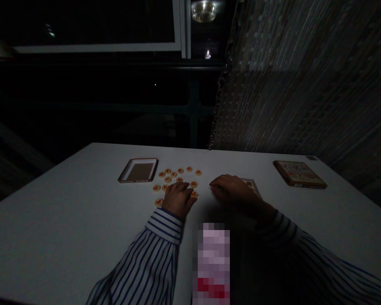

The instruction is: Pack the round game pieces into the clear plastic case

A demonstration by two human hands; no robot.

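Observation:
Several round, pale game pieces with red characters (180, 170) lie face up on the white table, left of centre. My left hand (178, 200) rests over the near pieces, its thumb and fingers apart around one piece (194, 194) at its right side. Another piece (158, 202) lies just left of that wrist. My right hand (230, 188) hovers to the right of the pieces, fingers bent together; what it holds, if anything, is hidden. Behind this hand a small open box (256, 189) with a few pieces in it is partly covered.
An open, shallow tray (122, 179) stands at the back left of the white table (66, 220). On the right lies a flat box with a printed cover (300, 173). A small dark item (311, 158) is at the back right corner. A bead curtain hangs behind.

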